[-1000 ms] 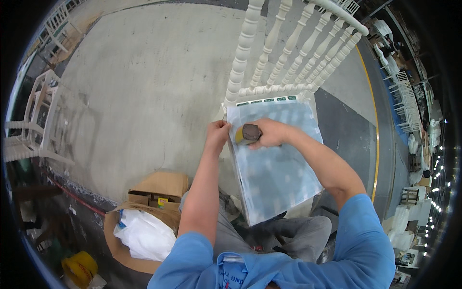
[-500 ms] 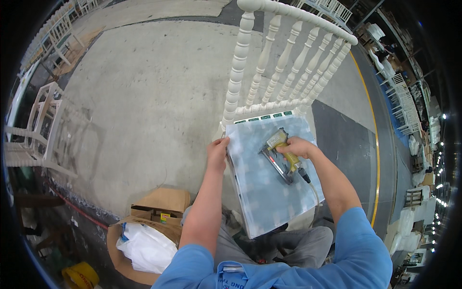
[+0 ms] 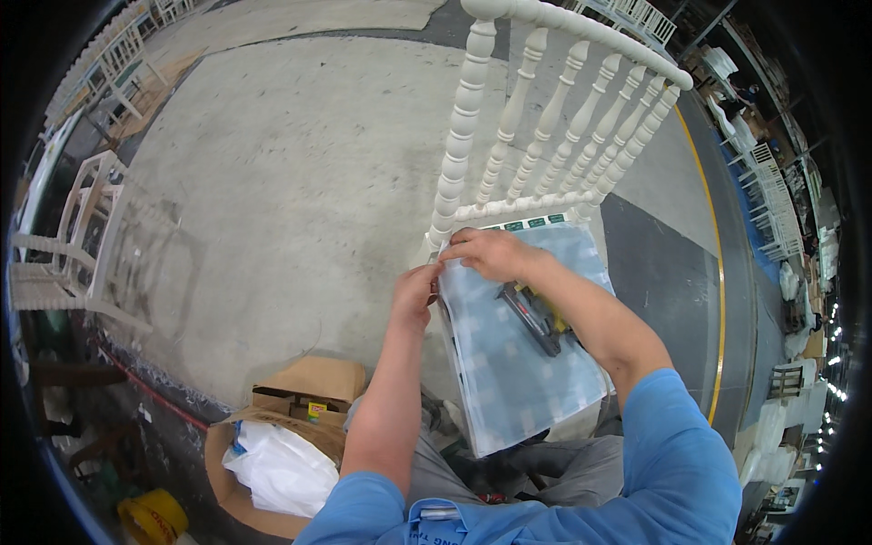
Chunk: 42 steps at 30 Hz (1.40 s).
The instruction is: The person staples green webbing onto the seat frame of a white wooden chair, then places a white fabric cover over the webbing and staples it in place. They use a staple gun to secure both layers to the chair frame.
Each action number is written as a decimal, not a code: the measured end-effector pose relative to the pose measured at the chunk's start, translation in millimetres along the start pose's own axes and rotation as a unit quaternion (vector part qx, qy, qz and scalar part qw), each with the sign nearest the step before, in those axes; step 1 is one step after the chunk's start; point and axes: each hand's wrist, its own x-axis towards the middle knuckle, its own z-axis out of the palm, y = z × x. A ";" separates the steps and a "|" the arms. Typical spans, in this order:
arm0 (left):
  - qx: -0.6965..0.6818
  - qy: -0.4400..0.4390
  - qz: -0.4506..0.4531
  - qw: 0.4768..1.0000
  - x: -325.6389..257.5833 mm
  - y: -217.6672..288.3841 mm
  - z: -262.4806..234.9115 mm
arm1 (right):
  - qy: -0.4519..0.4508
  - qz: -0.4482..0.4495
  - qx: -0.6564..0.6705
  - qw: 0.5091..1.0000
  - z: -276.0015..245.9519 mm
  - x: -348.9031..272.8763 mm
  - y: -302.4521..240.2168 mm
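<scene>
The left arm (image 3: 383, 409) extends far, only slightly bent, and the left hand (image 3: 414, 297) has its fingers curled. The right arm (image 3: 595, 322) bends sharply, its forearm slanting far and left. The right hand (image 3: 495, 254) is back-up, fingers bent leftward, just beside the left; contact between them is unclear.

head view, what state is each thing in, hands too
White chair: upright
Pale blue sheet: spread over the chair
Staple gun: lying on the sheet, unheld
Left hand: fingers bent at sheet's left edge
Right hand: fingertips near sheet's far left corner
Cardboard box: open, white sheeting inside
</scene>
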 end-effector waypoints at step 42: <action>-0.008 -0.012 0.025 1.000 -5.8 2.8 -3.1 | -0.008 0.002 0.167 0.986 -11.1 0.2 1.8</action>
